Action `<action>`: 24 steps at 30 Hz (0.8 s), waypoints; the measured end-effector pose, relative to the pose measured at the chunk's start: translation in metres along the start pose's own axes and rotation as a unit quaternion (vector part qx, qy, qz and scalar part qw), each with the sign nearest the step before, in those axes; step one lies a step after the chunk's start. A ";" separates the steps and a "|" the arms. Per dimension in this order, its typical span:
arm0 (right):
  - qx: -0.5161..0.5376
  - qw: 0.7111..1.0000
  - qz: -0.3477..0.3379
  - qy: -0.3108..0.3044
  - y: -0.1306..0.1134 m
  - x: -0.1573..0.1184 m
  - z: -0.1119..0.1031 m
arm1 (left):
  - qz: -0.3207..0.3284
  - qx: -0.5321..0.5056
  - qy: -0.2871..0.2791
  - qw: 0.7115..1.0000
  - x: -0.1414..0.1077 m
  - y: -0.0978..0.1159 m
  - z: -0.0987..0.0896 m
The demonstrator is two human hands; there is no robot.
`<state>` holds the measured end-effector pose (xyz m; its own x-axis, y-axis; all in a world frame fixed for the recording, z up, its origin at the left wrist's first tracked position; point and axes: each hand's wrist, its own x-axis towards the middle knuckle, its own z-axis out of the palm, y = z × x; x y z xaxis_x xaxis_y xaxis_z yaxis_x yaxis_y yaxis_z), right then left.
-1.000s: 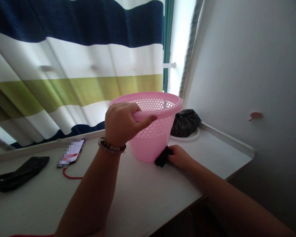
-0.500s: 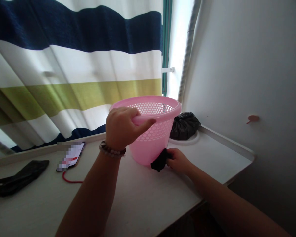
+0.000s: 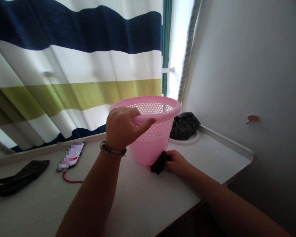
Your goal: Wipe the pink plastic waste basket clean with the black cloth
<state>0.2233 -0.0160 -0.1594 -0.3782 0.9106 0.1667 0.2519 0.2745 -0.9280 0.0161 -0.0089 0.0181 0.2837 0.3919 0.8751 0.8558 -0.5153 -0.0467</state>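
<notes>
L hand (image 3: 120, 127): fingers hooked over near rim of pink basket (image 3: 149, 151), thumb along outer face. Basket: on white table (image 3: 138, 204), mouth up, btwn hands. R hand (image 3: 179, 163): fingers pinching black cloth (image 3: 158, 164) at basket's lower R side. Phone (image 3: 74, 155) w/ red cable (image 3: 73, 181): L of basket. Black bag (image 3: 186, 126): behind basket, to R.

Striped curtain (image 3: 76, 67), lit phone (image 3: 75, 154), red cable (image 3: 71, 180), pinkish wall hook (image 3: 253, 118)

Basket (image 3: 148, 152) as obstacle; room on right tabletop (image 3: 219, 159)
</notes>
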 end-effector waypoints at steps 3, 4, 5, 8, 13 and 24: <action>0.006 1.000 -0.017 -0.003 -0.002 -0.001 0.000 | -0.002 -0.001 0.001 1.000 0.000 0.000 0.000; 0.003 1.000 -0.020 -0.004 -0.002 -0.001 0.000 | -0.003 -0.001 0.000 1.000 0.000 0.001 0.000; 0.000 1.000 -0.023 -0.004 -0.003 -0.001 -0.001 | -0.004 -0.002 -0.001 1.000 0.000 0.001 -0.001; -0.007 1.000 -0.029 -0.009 -0.002 -0.001 -0.002 | -0.007 -0.002 -0.003 1.000 0.000 0.002 -0.001; -0.021 0.999 -0.021 -0.018 0.000 -0.001 -0.002 | -0.009 -0.002 -0.005 1.000 0.000 0.002 -0.001; -0.053 0.998 -0.019 -0.019 0.002 -0.002 -0.001 | -0.011 -0.010 -0.004 1.000 0.000 0.002 -0.001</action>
<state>0.2259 -0.0170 -0.1612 -0.4222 0.8869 0.1873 0.3280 0.3421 -0.8806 0.0176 -0.0104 0.0185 0.2685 0.4087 0.8723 0.8532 -0.5212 -0.0184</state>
